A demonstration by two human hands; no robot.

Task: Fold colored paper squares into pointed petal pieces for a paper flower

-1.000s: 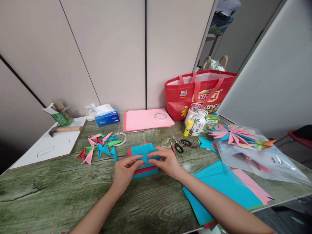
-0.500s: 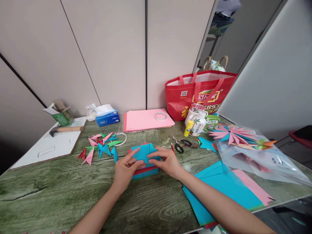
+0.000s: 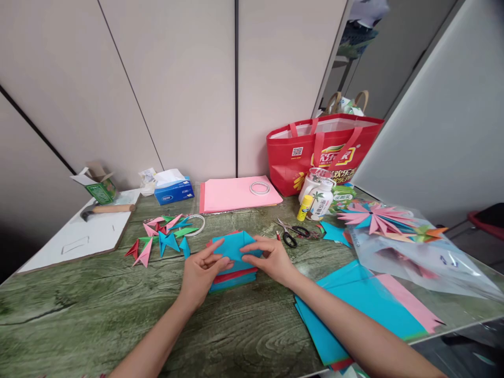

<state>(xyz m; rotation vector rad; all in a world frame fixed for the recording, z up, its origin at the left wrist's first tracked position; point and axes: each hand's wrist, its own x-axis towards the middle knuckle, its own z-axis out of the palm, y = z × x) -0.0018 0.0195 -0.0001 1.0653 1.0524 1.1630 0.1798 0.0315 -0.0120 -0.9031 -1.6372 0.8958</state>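
The left hand (image 3: 205, 266) and right hand (image 3: 271, 260) are curling partly closed, thumbs and fingers holding opposite sides of a folded blue sheet (image 3: 231, 247) just over a paper stack (image 3: 234, 284) on the surface (image 3: 157, 310); whether it is touching the stack, cannot tell. Judged light, thin, readily creased; side edges seem the best hold. Farther out, a tissue box (image 3: 175, 194) is presenting white tissue (image 3: 167, 177); a clear plastic bag (image 3: 468, 275) is enclosing reddish paper (image 3: 409, 264); an open green carton (image 3: 104, 191) and red bag (image 3: 287, 168) are hiding any contents.
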